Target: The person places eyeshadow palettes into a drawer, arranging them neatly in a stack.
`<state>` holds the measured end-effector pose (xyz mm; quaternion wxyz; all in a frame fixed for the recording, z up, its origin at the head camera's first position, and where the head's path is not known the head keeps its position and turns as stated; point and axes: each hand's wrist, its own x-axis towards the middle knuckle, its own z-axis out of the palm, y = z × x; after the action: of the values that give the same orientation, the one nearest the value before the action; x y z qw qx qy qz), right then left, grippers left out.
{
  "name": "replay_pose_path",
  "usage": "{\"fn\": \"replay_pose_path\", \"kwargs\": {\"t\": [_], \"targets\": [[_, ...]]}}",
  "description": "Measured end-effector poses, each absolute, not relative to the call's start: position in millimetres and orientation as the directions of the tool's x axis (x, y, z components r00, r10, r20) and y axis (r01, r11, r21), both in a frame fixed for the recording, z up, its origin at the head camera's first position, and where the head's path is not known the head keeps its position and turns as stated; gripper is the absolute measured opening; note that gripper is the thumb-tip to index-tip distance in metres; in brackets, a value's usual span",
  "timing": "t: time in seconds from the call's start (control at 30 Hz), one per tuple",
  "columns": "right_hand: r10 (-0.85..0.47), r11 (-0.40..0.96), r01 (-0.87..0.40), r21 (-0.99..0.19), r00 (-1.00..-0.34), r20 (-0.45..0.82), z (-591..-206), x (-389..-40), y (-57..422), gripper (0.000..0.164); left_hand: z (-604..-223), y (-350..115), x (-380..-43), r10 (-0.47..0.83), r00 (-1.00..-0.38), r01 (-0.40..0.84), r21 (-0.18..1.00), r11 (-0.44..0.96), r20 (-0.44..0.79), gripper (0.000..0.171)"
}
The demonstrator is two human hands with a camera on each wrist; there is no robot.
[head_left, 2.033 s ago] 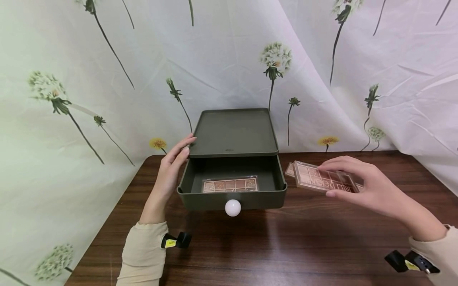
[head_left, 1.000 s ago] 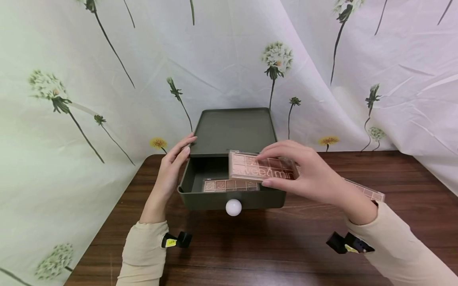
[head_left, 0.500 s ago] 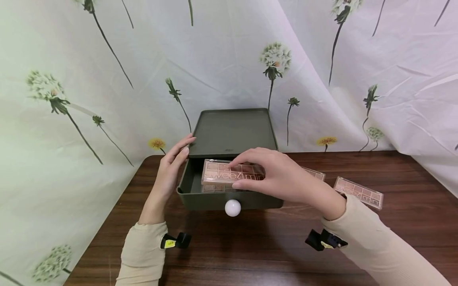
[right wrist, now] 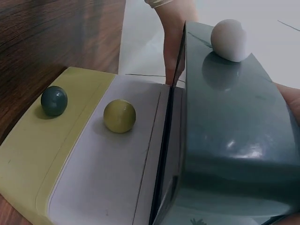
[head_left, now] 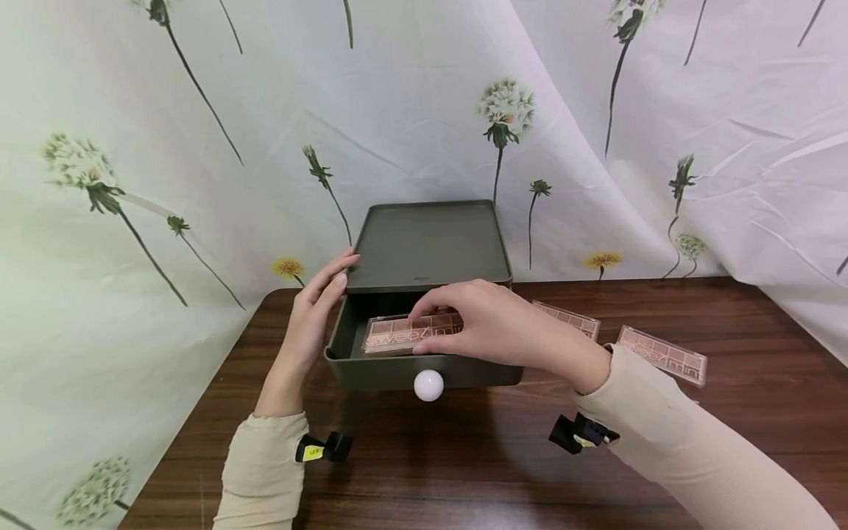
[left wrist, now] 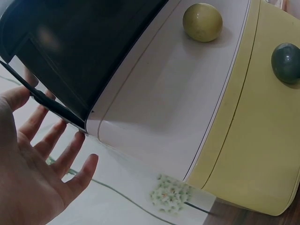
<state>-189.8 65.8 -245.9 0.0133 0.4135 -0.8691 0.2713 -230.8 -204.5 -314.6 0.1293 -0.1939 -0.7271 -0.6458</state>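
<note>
My right hand (head_left: pixel 490 320) reaches into the pulled-out dark green drawer (head_left: pixel 377 374) and pinches a clear-lidded eyeshadow palette (head_left: pixel 391 336) between thumb and fingers. It sits low inside the drawer, over the spot where another palette lay, now hidden beneath it. A white round knob (head_left: pixel 428 385) marks the drawer's front. My left hand (head_left: pixel 308 316) rests against the left side of the green cabinet (head_left: pixel 430 243), fingers extended. In the left wrist view, its fingertips (left wrist: pixel 77 138) touch the cabinet's edge. The right wrist view shows the drawer's underside and front, with the palette hidden.
Two more palettes lie on the wooden table to the right, one (head_left: pixel 571 320) near the cabinet and another (head_left: pixel 662 355) farther out. Below the green drawer are a white drawer (left wrist: pixel 150 93) and a yellow drawer (left wrist: pixel 248 131), both closed. A dandelion-printed cloth (head_left: pixel 424 110) hangs behind.
My right hand has carried the palette left from beside the cabinet and lowered it into the drawer, covering the palette there. The left hand has stayed at the cabinet's side.
</note>
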Motion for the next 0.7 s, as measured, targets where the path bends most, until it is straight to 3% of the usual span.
{"fn": "replay_pose_path", "kwargs": {"t": [0.37,0.7], "targets": [[-0.747,0.499,-0.717,-0.486,-0.641,0.178,-245.3,-197.4,60.9,0.02,-315.2,-205.4,-232.2,0.12,-0.888,0.456,0.885,0.092,0.445,0.042],[-0.775,0.494,-0.734,-0.466,-0.614,0.147,-244.1,-201.7,59.2,0.026,-315.2,-205.5,-232.6,0.121,-0.889,0.453,0.887,0.087,0.442,0.042]]}}
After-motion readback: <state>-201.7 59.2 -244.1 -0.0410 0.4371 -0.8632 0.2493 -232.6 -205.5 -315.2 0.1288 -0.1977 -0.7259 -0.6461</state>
